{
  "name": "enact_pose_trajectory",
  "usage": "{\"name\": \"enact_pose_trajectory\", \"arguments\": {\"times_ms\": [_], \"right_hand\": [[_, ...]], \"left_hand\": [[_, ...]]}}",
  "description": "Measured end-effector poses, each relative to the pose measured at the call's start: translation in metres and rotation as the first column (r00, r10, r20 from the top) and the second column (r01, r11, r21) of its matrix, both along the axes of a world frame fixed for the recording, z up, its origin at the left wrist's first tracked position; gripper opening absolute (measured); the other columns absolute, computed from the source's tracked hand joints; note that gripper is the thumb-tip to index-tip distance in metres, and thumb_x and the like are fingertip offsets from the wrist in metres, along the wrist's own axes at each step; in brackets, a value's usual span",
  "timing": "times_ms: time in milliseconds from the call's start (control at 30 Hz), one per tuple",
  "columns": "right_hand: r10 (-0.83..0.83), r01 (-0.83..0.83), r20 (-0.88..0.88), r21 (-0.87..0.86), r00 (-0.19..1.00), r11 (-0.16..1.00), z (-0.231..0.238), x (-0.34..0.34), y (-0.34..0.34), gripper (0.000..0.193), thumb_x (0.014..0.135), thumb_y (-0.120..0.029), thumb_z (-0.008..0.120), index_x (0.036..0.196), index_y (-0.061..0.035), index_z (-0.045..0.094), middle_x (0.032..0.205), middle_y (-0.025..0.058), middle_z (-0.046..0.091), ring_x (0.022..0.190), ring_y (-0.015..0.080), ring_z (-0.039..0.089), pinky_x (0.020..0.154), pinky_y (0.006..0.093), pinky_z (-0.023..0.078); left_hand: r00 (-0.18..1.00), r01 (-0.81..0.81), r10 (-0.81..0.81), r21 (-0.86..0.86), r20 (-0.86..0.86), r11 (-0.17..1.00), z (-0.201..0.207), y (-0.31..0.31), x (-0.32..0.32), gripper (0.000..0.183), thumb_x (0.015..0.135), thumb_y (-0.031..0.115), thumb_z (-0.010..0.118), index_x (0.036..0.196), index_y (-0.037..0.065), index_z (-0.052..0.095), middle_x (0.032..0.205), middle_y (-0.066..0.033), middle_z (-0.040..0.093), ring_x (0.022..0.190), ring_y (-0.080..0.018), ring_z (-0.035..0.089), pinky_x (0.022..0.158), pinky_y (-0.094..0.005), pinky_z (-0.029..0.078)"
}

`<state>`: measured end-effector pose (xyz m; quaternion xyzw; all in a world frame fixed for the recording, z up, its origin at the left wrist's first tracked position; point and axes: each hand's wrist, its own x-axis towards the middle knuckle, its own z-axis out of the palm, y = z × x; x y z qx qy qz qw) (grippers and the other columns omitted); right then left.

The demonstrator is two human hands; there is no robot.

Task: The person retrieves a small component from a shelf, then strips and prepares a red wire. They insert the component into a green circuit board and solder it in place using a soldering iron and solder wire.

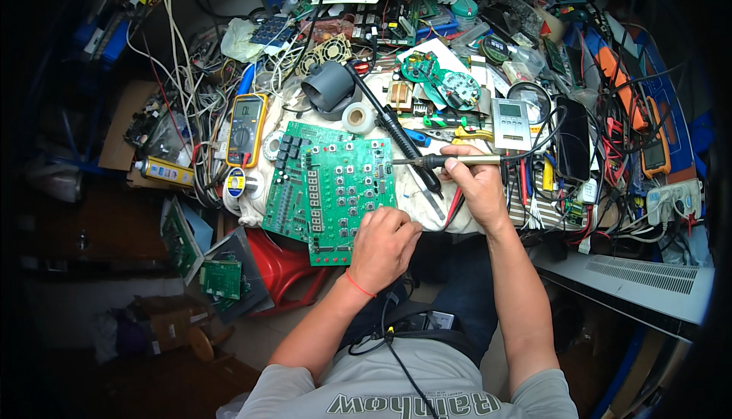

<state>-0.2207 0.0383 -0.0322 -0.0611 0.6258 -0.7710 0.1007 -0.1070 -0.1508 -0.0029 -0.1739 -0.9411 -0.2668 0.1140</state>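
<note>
My right hand (478,190) grips a soldering iron (482,160), held nearly level with its thin tip pointing left. The tip reaches the upper right edge of a green circuit board (328,190); whether it touches the board cannot be made out. That board carries a column of digit displays (314,202) and rows of push buttons. At its lower right corner my left hand (383,245) is closed with curled fingers on the edge; the fingertips are partly hidden. A second green board (287,198) with black relays lies partly under the first.
A yellow multimeter (246,131) lies left of the boards. Behind them are a grey cylinder (329,87), a tape roll (357,118) and a black rod-shaped tool (396,133). Pliers (473,134), a phone (573,141) and tangled cables crowd the right. A red stool (286,266) stands below.
</note>
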Motion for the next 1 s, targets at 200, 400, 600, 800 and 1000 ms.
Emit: {"name": "enact_pose_trajectory", "arguments": {"times_ms": [200,400,600,800,1000], "right_hand": [[0.018,-0.018,-0.013,0.026,1.0,0.999,-0.003,0.0,-0.001,0.025,0.099,-0.012,0.069,0.12,0.0016,0.071,0.096,0.0051,0.072,0.084,0.0094,0.067,0.078,0.0252,0.055],[0.052,-0.052,0.0,0.06,0.999,0.997,-0.002,0.0,-0.001,0.025,0.099,-0.013,0.07,0.12,0.0013,0.07,0.098,0.0025,0.071,0.085,0.0066,0.064,0.078,0.0236,0.053],[0.068,-0.068,0.014,0.067,0.998,0.995,0.001,0.0,-0.001,0.025,0.1,-0.013,0.07,0.121,0.0008,0.07,0.098,0.0016,0.07,0.086,0.0057,0.063,0.078,0.0228,0.053],[0.072,-0.073,0.006,0.08,0.997,0.994,0.002,0.0,-0.001,0.025,0.1,-0.012,0.069,0.121,-0.0001,0.07,0.097,0.0001,0.069,0.085,0.0049,0.062,0.077,0.0222,0.052],[0.081,-0.081,0.006,0.084,0.997,0.993,0.002,0.0,-0.001,0.025,0.1,-0.013,0.069,0.121,-0.0001,0.07,0.097,-0.0001,0.069,0.084,0.0046,0.062,0.077,0.0222,0.052]], "left_hand": [[0.988,-0.137,0.136,-0.007,-0.069,0.991,-0.006,-0.004,-0.012,0.014,0.089,0.016,0.077,0.101,0.009,0.074,0.101,-0.0066,0.063,0.102,-0.0289,0.06,0.087,-0.0431,0.045],[0.973,-0.209,0.197,-0.105,-0.117,0.972,-0.01,-0.011,-0.023,0.019,0.084,0.011,0.079,0.103,0.01,0.075,0.103,-0.0064,0.063,0.105,-0.0299,0.059,0.089,-0.0437,0.045],[0.976,-0.202,0.188,-0.129,-0.113,0.971,-0.013,-0.009,-0.025,0.022,0.082,0.011,0.08,0.104,0.012,0.076,0.105,-0.0055,0.064,0.107,-0.0302,0.058,0.09,-0.0444,0.044],[0.976,-0.198,0.183,-0.132,-0.114,0.971,-0.015,-0.007,-0.028,0.022,0.082,0.012,0.08,0.104,0.013,0.076,0.105,-0.0054,0.063,0.108,-0.0295,0.058,0.09,-0.0443,0.044],[0.978,-0.189,0.172,-0.157,-0.115,0.969,-0.014,-0.006,-0.031,0.02,0.083,0.014,0.078,0.103,0.011,0.076,0.102,-0.0057,0.06,0.105,-0.028,0.057,0.088,-0.0428,0.043]]}}
